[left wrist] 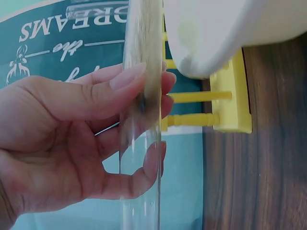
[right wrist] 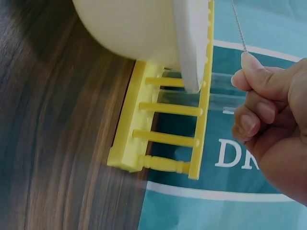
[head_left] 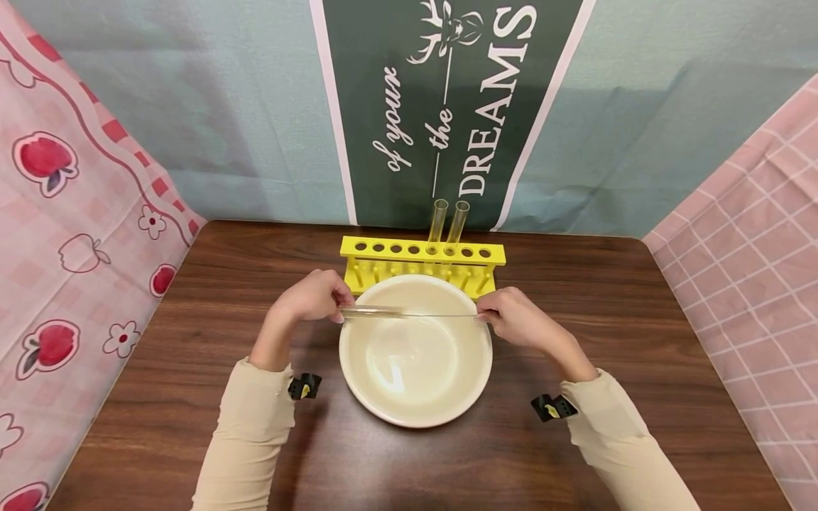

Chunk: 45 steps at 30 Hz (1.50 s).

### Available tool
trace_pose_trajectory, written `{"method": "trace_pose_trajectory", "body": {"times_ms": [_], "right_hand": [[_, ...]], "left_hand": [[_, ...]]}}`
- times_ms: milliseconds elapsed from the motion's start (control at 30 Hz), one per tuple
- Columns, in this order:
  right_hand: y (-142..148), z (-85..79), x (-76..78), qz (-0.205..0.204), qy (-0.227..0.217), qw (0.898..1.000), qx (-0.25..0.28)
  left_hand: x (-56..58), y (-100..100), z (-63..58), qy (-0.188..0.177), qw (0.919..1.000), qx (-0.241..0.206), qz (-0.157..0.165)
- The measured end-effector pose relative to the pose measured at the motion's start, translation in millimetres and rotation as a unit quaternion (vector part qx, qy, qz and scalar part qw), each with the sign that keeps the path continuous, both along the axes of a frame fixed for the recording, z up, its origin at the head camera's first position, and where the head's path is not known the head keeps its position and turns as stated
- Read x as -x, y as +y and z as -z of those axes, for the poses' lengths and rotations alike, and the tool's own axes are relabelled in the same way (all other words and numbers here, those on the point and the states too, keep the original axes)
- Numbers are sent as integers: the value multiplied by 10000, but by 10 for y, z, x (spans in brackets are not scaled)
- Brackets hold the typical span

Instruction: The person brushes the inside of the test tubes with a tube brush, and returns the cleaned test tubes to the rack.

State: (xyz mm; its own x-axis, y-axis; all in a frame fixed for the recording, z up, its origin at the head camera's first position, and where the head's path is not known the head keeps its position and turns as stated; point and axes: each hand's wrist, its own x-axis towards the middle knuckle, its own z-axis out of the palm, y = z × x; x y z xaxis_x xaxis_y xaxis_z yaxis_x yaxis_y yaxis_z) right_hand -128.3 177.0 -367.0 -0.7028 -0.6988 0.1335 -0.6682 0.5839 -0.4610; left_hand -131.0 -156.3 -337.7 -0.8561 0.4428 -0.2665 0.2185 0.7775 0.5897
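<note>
My left hand grips a clear glass test tube between thumb and fingers; the tube lies sideways over the far part of a cream bowl. Inside the tube are the brownish bristles of a test tube brush. From the tube's mouth the brush's thin twisted wire runs right to my right hand. Thumb and forefinger of that hand pinch the wire's end at the bowl's right edge, its other fingers curled, as the right wrist view shows.
Just behind the bowl stands a yellow test tube rack, partly hidden by the rim. Two glass tubes, one left and one right, stand upright in it. The brown wooden table ends at a blue-green backdrop with printed lettering.
</note>
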Motion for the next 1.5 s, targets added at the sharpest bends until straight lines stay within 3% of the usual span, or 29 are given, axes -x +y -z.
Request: {"method": "trace_pose_trajectory", "body": {"times_ms": [267, 900, 1033, 1200, 1500], "right_hand": [[-165, -28, -36, -200, 35, 9997, 140], [-353, -26, -66, -171, 72, 9991, 370], [-350, -11, -69, -112, -148, 9991, 375], [-319, 24, -64, 142, -735, 9958, 529], [-264, 21, -43, 741, -1702, 9789, 855]], "left_hand": [[17, 178, -50, 242, 9987, -43, 440], [37, 364, -48, 103, 9970, -180, 751], [28, 365, -45, 122, 9973, -127, 714], [16, 368, -32, 228, 9974, -45, 684], [-4, 418, 26, 356, 9985, 6, 407]]}}
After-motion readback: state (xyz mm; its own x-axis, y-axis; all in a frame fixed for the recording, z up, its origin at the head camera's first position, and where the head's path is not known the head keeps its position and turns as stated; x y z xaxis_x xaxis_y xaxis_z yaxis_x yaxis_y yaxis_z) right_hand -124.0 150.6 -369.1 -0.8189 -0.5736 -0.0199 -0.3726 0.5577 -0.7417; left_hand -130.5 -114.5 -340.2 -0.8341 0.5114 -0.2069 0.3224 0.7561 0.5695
